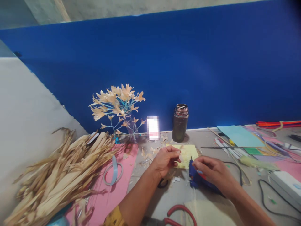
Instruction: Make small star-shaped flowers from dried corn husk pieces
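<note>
Near the middle of the grey surface point(169, 196), the left hand point(164, 160) pinches a small pale husk piece point(180, 158) between thumb and fingertips, the fingers closed tight on it. Just to its right, the right hand point(213, 172) is wrapped around a blue glue gun point(194, 177), fingers curled shut over the body. The gun's tip points up toward the husk piece, close beside it but (as far as the view shows) not touching. Both hover over the near edge of a yellow sheet point(189, 150). Behind that a dark jar point(180, 123) stands against the blue backdrop point(188, 62). To the left rises a small craft tree point(119, 105) with pale husk flowers. A heap of dried husks point(58, 171) lies further left, partly on a pink sheet point(110, 194) that also carries a tape ring point(113, 173). A red-handled tool point(181, 212) lies nearest the person
</note>
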Motion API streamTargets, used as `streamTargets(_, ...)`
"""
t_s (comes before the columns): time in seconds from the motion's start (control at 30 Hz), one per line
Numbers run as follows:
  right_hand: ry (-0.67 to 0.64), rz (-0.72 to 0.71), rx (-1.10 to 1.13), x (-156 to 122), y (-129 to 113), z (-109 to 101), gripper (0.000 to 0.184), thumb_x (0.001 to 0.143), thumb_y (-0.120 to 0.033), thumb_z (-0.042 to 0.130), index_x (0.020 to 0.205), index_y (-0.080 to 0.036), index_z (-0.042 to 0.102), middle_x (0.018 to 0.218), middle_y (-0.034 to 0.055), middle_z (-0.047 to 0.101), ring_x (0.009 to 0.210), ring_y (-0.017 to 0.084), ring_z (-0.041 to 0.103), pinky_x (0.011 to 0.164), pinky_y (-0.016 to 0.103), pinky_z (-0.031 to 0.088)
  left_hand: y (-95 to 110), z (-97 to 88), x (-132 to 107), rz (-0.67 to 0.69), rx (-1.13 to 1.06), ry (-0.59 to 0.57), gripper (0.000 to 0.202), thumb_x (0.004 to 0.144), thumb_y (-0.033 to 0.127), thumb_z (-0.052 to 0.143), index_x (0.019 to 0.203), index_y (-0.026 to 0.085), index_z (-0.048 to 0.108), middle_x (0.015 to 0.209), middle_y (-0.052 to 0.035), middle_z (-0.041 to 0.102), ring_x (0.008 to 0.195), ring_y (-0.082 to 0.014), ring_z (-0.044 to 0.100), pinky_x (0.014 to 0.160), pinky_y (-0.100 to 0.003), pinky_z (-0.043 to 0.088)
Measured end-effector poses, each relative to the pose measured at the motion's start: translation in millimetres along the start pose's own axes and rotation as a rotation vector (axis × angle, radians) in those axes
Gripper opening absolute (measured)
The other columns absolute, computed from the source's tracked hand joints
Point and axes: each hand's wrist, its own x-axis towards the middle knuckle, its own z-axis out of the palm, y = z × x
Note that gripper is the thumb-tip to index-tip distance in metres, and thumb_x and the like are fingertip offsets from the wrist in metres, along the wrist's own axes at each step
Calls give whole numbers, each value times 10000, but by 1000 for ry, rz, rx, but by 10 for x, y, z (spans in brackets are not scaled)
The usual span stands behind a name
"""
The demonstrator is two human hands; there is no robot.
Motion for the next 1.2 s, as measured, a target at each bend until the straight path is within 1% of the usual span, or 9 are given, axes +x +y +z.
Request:
streamTargets(0.07,-43,21,87,64,-113,46,393,873,-556,609,738,-192,669,672,-4,609,617,156,512,591,269,395,15,53,-55,32,63,-7,259,560,242,859,690,126,667,568,0,626,508,-90,555,495,-201,340)
streamTargets(0.17,-86,33,185,142,-180,116,386,847,-546,649,718,-183,646,600,-41,507,556,120,406,529,249,323,33,103,-124,137,227,2,155,630,228,791,670,131,677,551,1,633,507,-77,523,524,-208,336)
streamTargets(0.23,-94,25,212,171,-171,155,372,827,-529,669,708,-177,641,611,-37,514,577,123,414,542,251,322,29,120,-154,185,297,-4,124,639,226,761,656,137,677,552,5,632,520,-84,516,548,-220,357)
streamTargets(0.47,-120,21,207,175,-113,194,308,788,-476,675,770,-169,679,717,6,614,683,171,510,622,281,386,-58,152,-163,208,306,-19,78,622,195,737,642,141,685,573,11,630,547,-96,518,579,-238,386)
streamTargets(0.67,-111,33,172,171,-79,174,284,770,-462,698,721,-185,657,692,0,613,676,174,527,597,267,391,-85,150,-152,215,294,-36,77,633,198,741,656,144,691,587,3,635,554,-108,532,594,-247,407)
streamTargets(0.83,-128,35,174,164,-13,159,266,783,-430,695,702,-184,632,657,-22,562,635,148,479,579,260,360,-86,172,-183,244,389,-38,15,649,165,713,654,153,721,596,-6,649,577,-126,555,608,-253,421)
streamTargets(1.0,-136,35,205,142,18,153,301,775,-410,727,632,-181,595,588,-42,516,574,125,428,533,250,312,-125,224,-200,307,548,42,85,668,123,677,660,169,749,613,-6,673,604,-139,557,603,-246,408)
streamTargets(1.1,-119,17,261,127,22,146,304,756,-397,762,613,-179,606,586,-43,517,578,123,441,537,245,330,-110,234,-226,362,619,36,101,706,131,677,699,177,767,676,-16,695,659,-154,580,645,-253,422)
streamTargets(1.2,-56,13,336,131,57,118,315,747,-425,785,623,-174,641,581,-39,529,549,118,451,521,243,346,-32,220,-312,474,696,3,118,763,147,673,721,189,774,726,-24,691,724,-165,598,705,-262,430)
